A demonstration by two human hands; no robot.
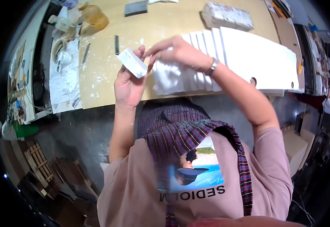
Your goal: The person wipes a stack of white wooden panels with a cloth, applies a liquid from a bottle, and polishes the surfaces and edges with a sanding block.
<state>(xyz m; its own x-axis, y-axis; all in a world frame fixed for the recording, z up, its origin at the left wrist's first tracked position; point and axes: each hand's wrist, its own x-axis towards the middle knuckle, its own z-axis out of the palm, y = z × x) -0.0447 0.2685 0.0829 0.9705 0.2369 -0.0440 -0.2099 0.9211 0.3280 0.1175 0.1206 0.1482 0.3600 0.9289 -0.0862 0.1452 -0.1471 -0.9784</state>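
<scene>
Above the table's front edge, my left hand (pixel 129 89) is closed around a small white rectangular block (pixel 133 62), tilted and raised off the surface. My right hand (pixel 182 53) is just to the right of the block, smeared by motion. Its fingers point left toward the block, and whether they hold anything is unclear. Under the right hand and forearm lie several white panels (pixel 259 60), overlapped in a fanned stack; the top one has two round holes near its front edge. A short dark flat strip (pixel 116 45) lies on the table beyond the block.
A paint-spattered brick-like block (pixel 227 17) stands behind the panels. At the back lies a grey rectangular pad (pixel 136 8). An amber plastic jug (pixel 93 17) and a tape roll (pixel 59 51) are at the left, by a white-smeared sheet (pixel 65 89). Wooden slats (pixel 39 160) lie at lower left.
</scene>
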